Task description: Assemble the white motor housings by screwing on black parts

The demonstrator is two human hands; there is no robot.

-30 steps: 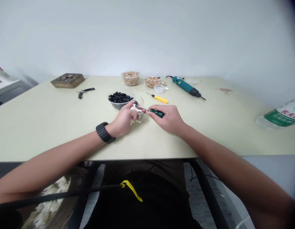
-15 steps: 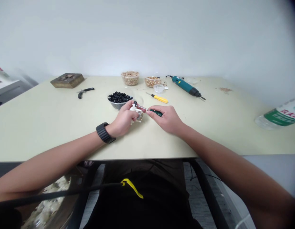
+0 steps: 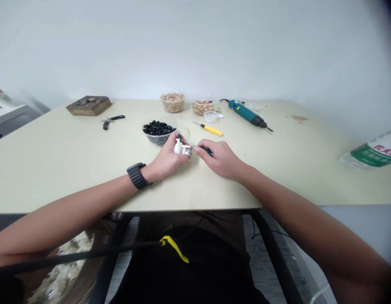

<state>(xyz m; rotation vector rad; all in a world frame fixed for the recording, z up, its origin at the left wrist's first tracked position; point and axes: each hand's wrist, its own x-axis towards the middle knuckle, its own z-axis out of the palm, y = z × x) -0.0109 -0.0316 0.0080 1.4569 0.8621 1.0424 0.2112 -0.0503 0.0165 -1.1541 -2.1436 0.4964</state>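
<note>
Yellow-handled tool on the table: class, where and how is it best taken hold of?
Best pinched across the middle of its thick yellow handle, coming from above and the near right, I'd judge: it lies flat, handle end toward the right, thin metal tip pointing left.

And there's the black watch (image 3: 136,167), its broad ribbed strap (image 3: 139,179) circling the left wrist, both forearms (image 3: 94,193) sleeveless, black clothing (image 3: 189,280) down below
</note>
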